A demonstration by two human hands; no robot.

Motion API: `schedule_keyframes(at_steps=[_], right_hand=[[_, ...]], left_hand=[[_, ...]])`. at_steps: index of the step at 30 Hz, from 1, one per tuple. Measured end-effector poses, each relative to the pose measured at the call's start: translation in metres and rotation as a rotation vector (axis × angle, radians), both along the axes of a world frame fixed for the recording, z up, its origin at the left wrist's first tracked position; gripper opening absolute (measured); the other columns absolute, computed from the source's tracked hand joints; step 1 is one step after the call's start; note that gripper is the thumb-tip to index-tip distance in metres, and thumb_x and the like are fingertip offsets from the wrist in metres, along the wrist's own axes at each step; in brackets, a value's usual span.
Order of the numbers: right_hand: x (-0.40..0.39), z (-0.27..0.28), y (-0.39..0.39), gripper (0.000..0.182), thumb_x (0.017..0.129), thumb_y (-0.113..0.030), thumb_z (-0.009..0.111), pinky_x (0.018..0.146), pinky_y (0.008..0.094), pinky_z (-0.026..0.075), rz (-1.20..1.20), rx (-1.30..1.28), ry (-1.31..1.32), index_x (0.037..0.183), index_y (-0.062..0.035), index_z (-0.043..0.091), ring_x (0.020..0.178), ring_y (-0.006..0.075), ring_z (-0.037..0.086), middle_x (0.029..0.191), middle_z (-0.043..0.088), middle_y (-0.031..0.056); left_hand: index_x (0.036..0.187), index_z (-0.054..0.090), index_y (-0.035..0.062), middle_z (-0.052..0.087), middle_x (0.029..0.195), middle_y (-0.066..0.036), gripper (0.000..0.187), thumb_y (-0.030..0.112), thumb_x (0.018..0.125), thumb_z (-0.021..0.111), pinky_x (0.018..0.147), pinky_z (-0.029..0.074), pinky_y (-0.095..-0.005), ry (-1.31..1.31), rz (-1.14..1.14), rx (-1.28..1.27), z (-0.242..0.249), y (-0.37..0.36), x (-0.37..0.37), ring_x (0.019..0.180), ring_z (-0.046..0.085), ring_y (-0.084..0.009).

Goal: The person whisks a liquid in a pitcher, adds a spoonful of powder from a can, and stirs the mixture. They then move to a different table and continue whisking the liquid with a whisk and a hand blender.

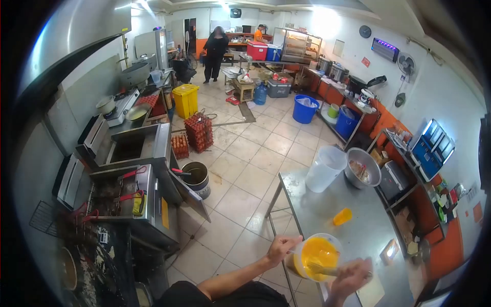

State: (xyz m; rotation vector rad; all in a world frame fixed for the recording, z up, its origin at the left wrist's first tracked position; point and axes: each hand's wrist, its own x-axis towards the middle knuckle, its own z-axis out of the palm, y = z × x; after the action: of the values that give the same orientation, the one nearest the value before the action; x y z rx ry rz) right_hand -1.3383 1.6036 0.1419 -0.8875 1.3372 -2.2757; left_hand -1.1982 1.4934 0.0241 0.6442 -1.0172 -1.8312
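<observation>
A clear plastic container (293,263) of yellow liquid, which looks like beaten egg, stands at the near edge of the steel table (319,215). My left hand (283,249) is closed on its left rim. My right hand (352,276) grips the handle of a whisk (319,268), whose wires dip into the liquid. Beyond the container is an orange cup (342,216). Farther back on the table are a tall translucent plastic container (326,169) and a steel bowl (376,176) with pale food inside.
Deep fryers (123,192) line my left, near a metal pot (197,181) on the floor. Stacked red egg trays (198,133) and a yellow bin (185,100) stand beyond. Shelving (399,169) borders my right. A person (215,53) in black is at the back.
</observation>
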Motion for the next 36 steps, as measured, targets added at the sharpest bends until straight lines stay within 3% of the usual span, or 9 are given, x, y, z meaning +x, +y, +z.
schedule_keyframes(at_steps=[4,7,12,14,19,23,29,30,36], right_hand=[[0.017,0.027,-0.010,0.033,0.099,-0.023,0.043,0.036,0.0221,0.021,-0.256,-0.133,-0.134,0.069,-0.0120,0.034,0.040,0.0043,0.025,0.053,0.028,-0.0043],[0.012,-0.009,-0.028,0.034,0.099,-0.028,0.040,0.036,0.0192,0.026,0.072,0.030,-0.067,0.070,-0.0120,0.035,0.040,0.0038,0.026,0.053,0.029,-0.0041],[0.012,0.017,-0.035,0.035,0.100,-0.023,0.043,0.036,0.0212,0.027,-0.079,-0.171,-0.154,0.069,-0.0119,0.033,0.039,0.0045,0.027,0.051,0.029,-0.0034],[0.021,-0.004,-0.055,0.039,0.100,-0.025,0.041,0.037,0.0248,0.026,0.030,0.071,-0.052,0.066,-0.0096,0.034,0.039,0.0050,0.025,0.049,0.027,-0.0030],[-0.003,0.021,-0.049,0.037,0.101,-0.022,0.039,0.034,0.0251,0.028,0.183,-0.156,-0.081,0.067,-0.0088,0.034,0.037,0.0066,0.029,0.049,0.033,-0.0008],[0.003,0.008,-0.075,0.037,0.102,-0.023,0.039,0.036,0.0262,0.032,0.400,0.005,0.002,0.068,-0.0078,0.034,0.038,0.0087,0.032,0.049,0.032,-0.0008],[-0.026,0.009,-0.086,0.033,0.101,-0.020,0.042,0.041,0.0258,0.037,0.344,0.062,-0.009,0.071,-0.0069,0.035,0.042,0.0078,0.036,0.053,0.036,-0.0006],[-0.030,0.008,-0.089,0.030,0.100,-0.019,0.044,0.042,0.0254,0.038,0.636,0.078,-0.048,0.073,-0.0073,0.036,0.043,0.0073,0.037,0.054,0.038,-0.0005],[-0.060,0.018,-0.084,0.027,0.100,-0.021,0.044,0.048,0.0259,0.041,0.743,0.025,-0.021,0.077,-0.0083,0.040,0.046,0.0093,0.040,0.059,0.042,0.0012]], left_hand=[[0.057,0.061,0.0089,0.042,0.051,0.008,0.039,0.028,0.091,0.059,0.044,0.022,-0.0232,-0.031,0.028,-0.017,0.004,-0.005,0.015,0.046,0.033,-0.0022],[0.056,0.059,0.0095,0.041,0.050,0.008,0.040,0.028,0.091,0.059,0.044,0.021,-0.0233,-0.041,0.067,-0.019,0.002,-0.011,0.020,0.046,0.032,-0.0025],[0.054,0.057,0.0093,0.041,0.049,0.007,0.040,0.028,0.090,0.060,0.043,0.021,-0.0235,-0.062,0.129,-0.012,-0.006,-0.019,0.029,0.045,0.032,-0.0028],[0.055,0.058,0.0090,0.042,0.049,0.007,0.039,0.028,0.090,0.060,0.043,0.021,-0.0234,-0.061,0.143,-0.023,0.000,-0.019,0.033,0.045,0.032,-0.0027],[0.053,0.056,0.0087,0.041,0.048,0.007,0.041,0.026,0.090,0.059,0.041,0.020,-0.0243,-0.062,0.253,0.016,0.006,-0.011,0.034,0.042,0.031,-0.0029],[0.053,0.056,0.0086,0.041,0.048,0.007,0.040,0.024,0.089,0.059,0.041,0.020,-0.0246,-0.050,0.337,-0.021,0.008,-0.002,0.030,0.042,0.030,-0.0033],[0.048,0.048,0.0101,0.038,0.047,0.007,0.044,0.022,0.089,0.059,0.042,0.019,-0.0245,-0.029,0.637,0.032,0.005,0.030,0.010,0.042,0.030,-0.0039],[0.048,0.048,0.0101,0.038,0.047,0.007,0.044,0.022,0.089,0.059,0.042,0.019,-0.0245,-0.027,0.645,0.038,0.000,0.036,0.007,0.042,0.030,-0.0039],[0.049,0.045,0.0100,0.038,0.048,0.006,0.041,0.015,0.087,0.059,0.045,0.018,-0.0245,0.119,0.989,0.070,-0.012,0.084,-0.018,0.045,0.029,-0.0035]])
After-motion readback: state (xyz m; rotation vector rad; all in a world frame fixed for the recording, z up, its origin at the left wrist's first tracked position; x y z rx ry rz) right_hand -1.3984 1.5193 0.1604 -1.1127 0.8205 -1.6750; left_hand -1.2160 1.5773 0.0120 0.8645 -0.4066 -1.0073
